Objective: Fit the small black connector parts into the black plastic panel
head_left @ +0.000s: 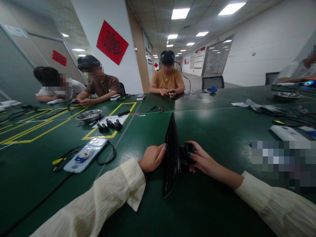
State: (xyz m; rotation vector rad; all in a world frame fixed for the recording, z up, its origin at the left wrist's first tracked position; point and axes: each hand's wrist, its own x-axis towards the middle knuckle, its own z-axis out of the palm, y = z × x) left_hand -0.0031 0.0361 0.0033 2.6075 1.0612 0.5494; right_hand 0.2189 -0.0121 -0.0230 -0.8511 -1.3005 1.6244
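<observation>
A thin black panel (pixel 171 158) stands nearly edge-on to me, upright above the green table. From its right face a black block-like part (pixel 184 153) sticks out. My left hand (pixel 153 158) is closed at the panel's left side, its thumb pressed to that face and the other fingers curled, partly hidden. My right hand (pixel 201 157) is wrapped round the block-like part, thumb on the near side and fingers above and below it. How the part joins the panel is hard to make out.
A phone in a decorated case (pixel 86 155) and black cable lie left on the green table (pixel 138 204). Beyond are several black cylindrical parts (pixel 110 125), a metal bowl (pixel 89 115) and a screwdriver (pixel 151 108). Co-workers sit opposite and left. A white device (pixel 287 132) lies right.
</observation>
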